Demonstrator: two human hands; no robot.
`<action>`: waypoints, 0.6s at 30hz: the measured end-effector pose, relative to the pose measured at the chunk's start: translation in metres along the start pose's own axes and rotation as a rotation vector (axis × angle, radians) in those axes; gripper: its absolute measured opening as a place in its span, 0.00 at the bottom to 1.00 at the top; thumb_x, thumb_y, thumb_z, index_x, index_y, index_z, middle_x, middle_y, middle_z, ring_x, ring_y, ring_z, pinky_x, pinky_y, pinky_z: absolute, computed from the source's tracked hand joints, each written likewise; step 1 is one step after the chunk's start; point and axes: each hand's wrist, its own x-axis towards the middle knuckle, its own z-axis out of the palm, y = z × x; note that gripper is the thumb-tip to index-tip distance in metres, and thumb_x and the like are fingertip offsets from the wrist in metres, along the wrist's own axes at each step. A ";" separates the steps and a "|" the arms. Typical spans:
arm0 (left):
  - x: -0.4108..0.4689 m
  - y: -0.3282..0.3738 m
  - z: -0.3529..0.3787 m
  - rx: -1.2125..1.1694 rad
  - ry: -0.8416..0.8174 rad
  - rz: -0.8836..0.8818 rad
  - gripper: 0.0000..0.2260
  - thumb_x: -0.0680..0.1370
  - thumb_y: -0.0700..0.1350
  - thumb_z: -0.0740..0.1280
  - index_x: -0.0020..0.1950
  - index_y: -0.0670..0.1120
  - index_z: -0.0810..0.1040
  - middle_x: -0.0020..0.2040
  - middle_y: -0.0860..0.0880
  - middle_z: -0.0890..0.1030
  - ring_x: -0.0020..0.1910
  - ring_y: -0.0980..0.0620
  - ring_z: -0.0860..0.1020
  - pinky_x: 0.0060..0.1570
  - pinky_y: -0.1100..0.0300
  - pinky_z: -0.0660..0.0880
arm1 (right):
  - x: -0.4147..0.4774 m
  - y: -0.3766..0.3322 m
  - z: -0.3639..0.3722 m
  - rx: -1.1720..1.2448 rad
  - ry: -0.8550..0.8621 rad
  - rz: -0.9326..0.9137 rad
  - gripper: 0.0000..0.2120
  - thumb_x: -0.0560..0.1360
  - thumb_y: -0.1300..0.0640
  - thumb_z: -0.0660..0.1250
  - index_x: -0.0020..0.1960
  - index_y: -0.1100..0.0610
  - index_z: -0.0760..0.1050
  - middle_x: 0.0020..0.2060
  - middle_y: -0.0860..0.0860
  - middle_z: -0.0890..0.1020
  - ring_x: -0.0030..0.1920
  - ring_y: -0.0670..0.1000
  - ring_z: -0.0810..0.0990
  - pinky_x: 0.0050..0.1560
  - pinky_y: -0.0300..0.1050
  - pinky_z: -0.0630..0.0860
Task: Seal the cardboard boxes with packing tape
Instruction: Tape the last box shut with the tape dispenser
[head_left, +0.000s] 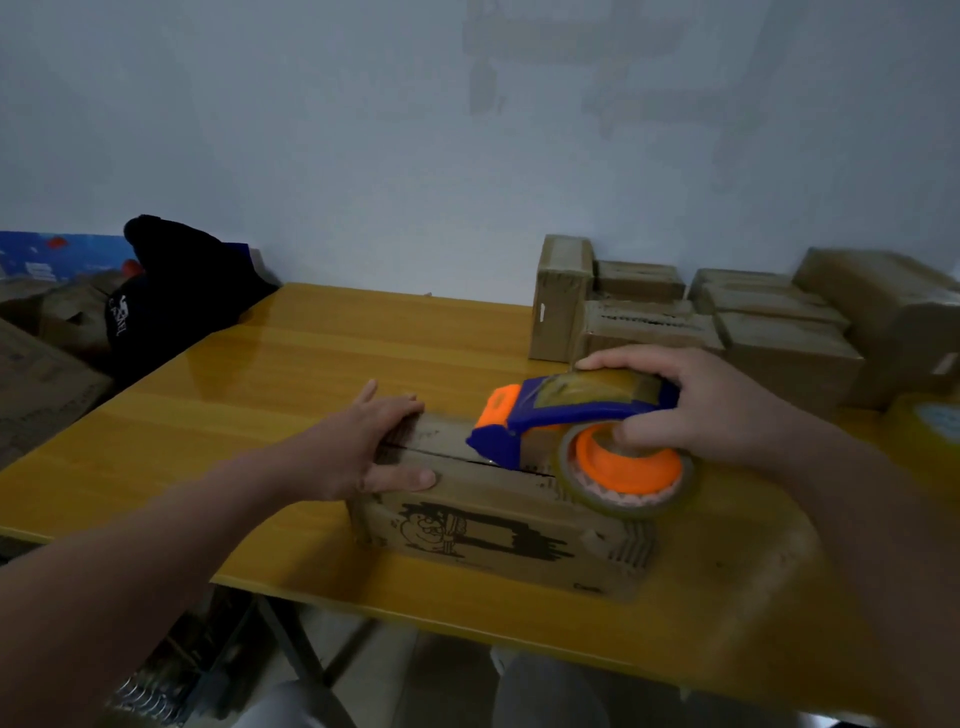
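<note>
Our left fingers (397, 410) lie straight and flat across the left end of the cardboard box (498, 535), thumb along its near top edge, so the left hand (363, 452) presses down rather than grips. Our right fingers (613, 362) are curled over the tape dispenser (566, 410), thumb tucked into the orange core of the tape roll (623, 475), so the right hand (711, 410) holds it firmly. The box sits near the front edge of the yellow desk (291, 374); its long top seam (436, 454) shows bare toward the left, and the dispenser rests on the right part of the top. We judge that the taping stroke along this seam is the step in hand. Next we must draw the dispenser leftward along the seam, flaps pressed level, and lift our left hand clear in time. Further back, a cluster of brown boxes (727, 322), seemingly taped, stands by the wall, and a black cap (176, 296) lies at the desk's far left.
</note>
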 end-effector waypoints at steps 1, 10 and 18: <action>0.002 0.003 -0.002 0.076 0.003 0.021 0.43 0.68 0.69 0.63 0.77 0.53 0.53 0.78 0.52 0.54 0.76 0.48 0.41 0.72 0.40 0.48 | 0.000 0.001 0.002 0.011 0.015 -0.007 0.24 0.66 0.55 0.74 0.57 0.35 0.74 0.44 0.43 0.81 0.40 0.45 0.81 0.35 0.36 0.78; 0.025 0.047 -0.002 0.088 -0.115 0.290 0.42 0.63 0.64 0.75 0.72 0.55 0.63 0.67 0.57 0.67 0.66 0.56 0.65 0.71 0.44 0.59 | 0.001 0.001 0.005 0.096 0.025 0.016 0.25 0.62 0.53 0.72 0.57 0.36 0.74 0.45 0.47 0.82 0.42 0.50 0.82 0.39 0.43 0.80; 0.025 0.002 -0.031 0.037 -0.167 0.304 0.39 0.61 0.57 0.80 0.69 0.53 0.69 0.65 0.54 0.70 0.65 0.55 0.69 0.65 0.52 0.67 | 0.025 -0.022 0.035 0.091 0.046 -0.024 0.28 0.67 0.57 0.75 0.64 0.41 0.73 0.46 0.45 0.81 0.39 0.43 0.82 0.35 0.33 0.77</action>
